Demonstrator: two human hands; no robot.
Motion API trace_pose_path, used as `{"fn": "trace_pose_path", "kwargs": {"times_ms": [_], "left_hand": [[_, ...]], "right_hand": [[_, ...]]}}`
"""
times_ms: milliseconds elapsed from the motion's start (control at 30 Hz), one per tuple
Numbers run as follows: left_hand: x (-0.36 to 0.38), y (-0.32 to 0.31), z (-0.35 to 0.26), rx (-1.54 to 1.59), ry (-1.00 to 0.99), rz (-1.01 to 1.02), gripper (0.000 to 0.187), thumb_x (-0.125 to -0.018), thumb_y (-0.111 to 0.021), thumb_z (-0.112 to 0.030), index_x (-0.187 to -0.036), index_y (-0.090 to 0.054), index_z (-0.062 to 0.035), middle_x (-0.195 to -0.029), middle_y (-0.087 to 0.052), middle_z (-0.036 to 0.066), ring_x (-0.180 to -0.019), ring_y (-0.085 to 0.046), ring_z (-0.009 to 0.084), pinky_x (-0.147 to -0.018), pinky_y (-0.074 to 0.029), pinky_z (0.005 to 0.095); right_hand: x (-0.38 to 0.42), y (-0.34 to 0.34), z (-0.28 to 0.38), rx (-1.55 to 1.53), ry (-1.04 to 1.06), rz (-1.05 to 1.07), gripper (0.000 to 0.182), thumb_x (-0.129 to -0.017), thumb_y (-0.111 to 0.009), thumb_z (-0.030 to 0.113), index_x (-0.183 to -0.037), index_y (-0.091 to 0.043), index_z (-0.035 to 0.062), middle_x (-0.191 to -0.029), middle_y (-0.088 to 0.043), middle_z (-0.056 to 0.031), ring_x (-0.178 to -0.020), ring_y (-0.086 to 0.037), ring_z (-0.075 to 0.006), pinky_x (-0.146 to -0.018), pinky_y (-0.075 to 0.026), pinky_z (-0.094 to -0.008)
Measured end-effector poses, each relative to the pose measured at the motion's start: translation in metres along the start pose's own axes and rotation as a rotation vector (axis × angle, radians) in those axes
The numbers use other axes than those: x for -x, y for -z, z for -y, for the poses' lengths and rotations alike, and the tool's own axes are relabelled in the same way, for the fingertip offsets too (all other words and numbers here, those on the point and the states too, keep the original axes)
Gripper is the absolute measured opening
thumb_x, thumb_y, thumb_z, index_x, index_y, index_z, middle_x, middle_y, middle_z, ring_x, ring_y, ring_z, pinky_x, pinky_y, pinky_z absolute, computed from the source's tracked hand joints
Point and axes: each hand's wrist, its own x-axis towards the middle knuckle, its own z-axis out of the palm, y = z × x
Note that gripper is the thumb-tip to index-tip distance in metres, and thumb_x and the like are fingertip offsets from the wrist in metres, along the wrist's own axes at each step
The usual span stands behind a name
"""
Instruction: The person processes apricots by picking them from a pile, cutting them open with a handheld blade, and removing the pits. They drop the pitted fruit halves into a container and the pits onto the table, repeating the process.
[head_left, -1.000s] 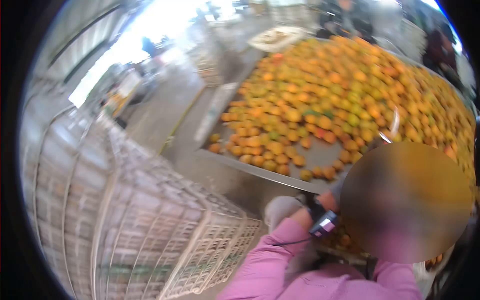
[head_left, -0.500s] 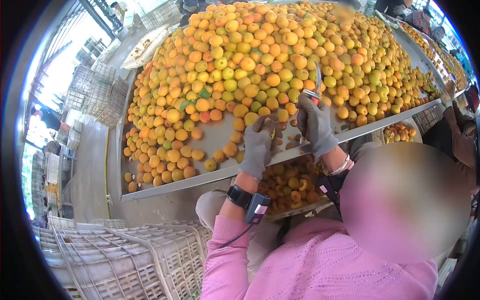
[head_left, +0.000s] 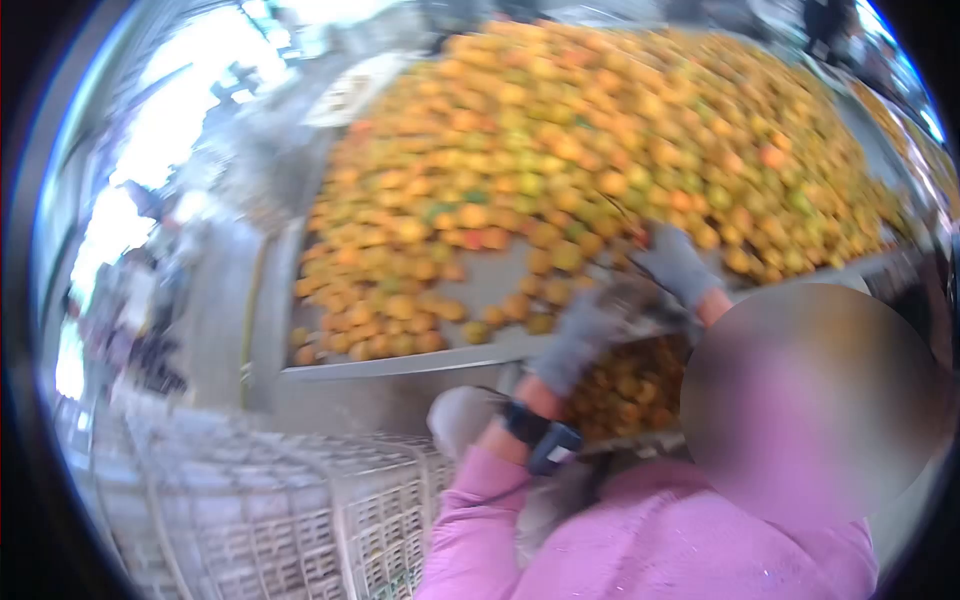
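Observation:
A large heap of orange and yellow-green fruit lies on a metal table. My gloved left hand is over the table's front edge, its fingers blurred by motion, so what they hold cannot be made out. Farther right, my gloved right hand is closed around a knife with a red part at its handle; the blade is smeared. Below the edge, beneath my hands, a container of cut fruit is partly hidden by my left arm.
Pale plastic crates stand at the lower left. A light tray is beyond the table's far left corner. At the upper right, partly visible people are near another strip of fruit.
The whole view has shifted and blurred. My left hand has moved down toward the table's edge, over the cut fruit. My right hand still has the knife.

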Motion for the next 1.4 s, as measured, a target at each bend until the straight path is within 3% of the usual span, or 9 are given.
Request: {"fn": "trace_pose_path", "kwargs": {"times_ms": [67, 100, 133, 333, 633, 700, 933, 1233, 1400], "left_hand": [[0.006, -0.001, -0.052, 0.156, 0.186, 0.102, 0.026, -0.087, -0.066, -0.015, -0.11, -0.068, -0.0027, -0.103, -0.072, 0.01, -0.097, -0.066, 0.0204, -0.087, -0.051, 0.0348], [0.005, -0.001, -0.05, -0.029, 0.069, 0.089, 0.026, -0.086, -0.068, -0.015, -0.109, -0.067, -0.0026, -0.101, -0.072, 0.009, -0.095, -0.065, 0.0199, -0.087, -0.051, 0.0341], [0.005, -0.001, -0.043, 0.001, 0.051, 0.129, 0.028, -0.09, -0.066, -0.023, -0.108, -0.065, -0.0025, -0.1, -0.069, 0.009, -0.098, -0.063, 0.0207, -0.09, -0.048, 0.0337], [0.011, 0.002, -0.034, 0.215, 0.124, 0.096, 0.021, -0.091, -0.061, -0.019, -0.103, -0.065, -0.0022, -0.095, -0.067, 0.006, -0.092, -0.058, 0.0132, -0.085, -0.047, 0.0318], [0.006, 0.0, -0.025, 0.242, 0.221, 0.077, 0.014, -0.091, -0.058, -0.011, -0.1, -0.063, -0.001, -0.089, -0.065, 0.0, -0.081, -0.057, 0.0081, -0.075, -0.047, 0.0261], [0.005, -0.001, -0.02, 0.418, 0.285, 0.089, 0.014, -0.092, -0.057, -0.01, -0.1, -0.063, -0.0011, -0.088, -0.064, -0.001, -0.077, -0.056, 0.0066, -0.07, -0.046, 0.025], [0.004, -0.002, -0.023, 0.27, 0.193, 0.09, 0.013, -0.096, -0.056, -0.013, -0.099, -0.063, -0.0024, -0.087, -0.063, -0.003, -0.074, -0.055, 0.0059, -0.067, -0.046, 0.0236], [-0.005, -0.01, -0.008, 0.326, 0.203, 0.044, 0.016, -0.098, -0.055, -0.015, -0.096, -0.062, -0.001, -0.092, -0.065, 0.001, -0.09, -0.058, 0.0101, -0.081, -0.048, 0.0263], [0.002, -0.007, -0.024, 0.297, 0.328, -0.05, 0.022, -0.099, -0.056, -0.022, -0.108, -0.061, -0.0035, -0.093, -0.063, -0.002, -0.079, -0.052, 0.007, -0.07, -0.045, 0.0236]], "right_hand": [[-0.006, -0.001, 0.014, 0.148, 0.012, 0.14, 0.034, -0.079, -0.063, 0.032, -0.094, -0.064, 0.0024, -0.09, -0.067, -0.0242, -0.089, -0.065, -0.0427, -0.076, -0.051, -0.0506], [-0.007, -0.007, 0.011, 0.211, 0.082, 0.123, 0.033, -0.081, -0.06, 0.03, -0.101, -0.062, 0.0041, -0.093, -0.068, -0.0236, -0.091, -0.064, -0.0429, -0.079, -0.051, -0.051], [-0.012, -0.02, -0.001, 0.22, 0.066, 0.136, 0.036, -0.081, -0.06, 0.03, -0.108, -0.06, 0.0056, -0.096, -0.067, -0.024, -0.093, -0.064, -0.0422, -0.081, -0.051, -0.0506], [-0.015, -0.027, -0.011, 0.203, 0.064, 0.12, 0.049, -0.072, -0.075, 0.033, -0.109, -0.057, 0.0051, -0.099, -0.066, -0.02, -0.097, -0.063, -0.0394, -0.082, -0.05, -0.0454], [-0.002, -0.015, 0.002, 0.121, -0.011, 0.174, 0.059, -0.076, -0.072, 0.032, -0.125, -0.053, 0.0052, -0.109, -0.064, -0.0194, -0.106, -0.06, -0.0378, -0.088, -0.048, -0.045], [-0.001, -0.02, -0.004, 0.119, -0.011, 0.136, 0.059, -0.075, -0.074, 0.032, -0.123, -0.054, 0.0052, -0.106, -0.065, -0.0197, -0.104, -0.061, -0.0382, -0.087, -0.049, -0.045], [0.002, -0.003, 0.028, 0.13, -0.069, 0.253, 0.057, -0.074, -0.075, 0.033, -0.119, -0.056, 0.0039, -0.104, -0.067, -0.0155, -0.101, -0.063, -0.0347, -0.086, -0.05, -0.0432], [0.001, -0.011, 0.018, 0.118, -0.046, 0.229, 0.05, -0.073, -0.075, 0.03, -0.112, -0.058, 0.0038, -0.1, -0.067, -0.0154, -0.098, -0.064, -0.0357, -0.084, -0.05, -0.044], [-0.001, -0.017, 0.001, 0.087, -0.021, 0.218, 0.052, -0.072, -0.076, 0.03, -0.112, -0.059, 0.0025, -0.099, -0.067, -0.0185, -0.097, -0.063, -0.0376, -0.082, -0.05, -0.0445]]}}
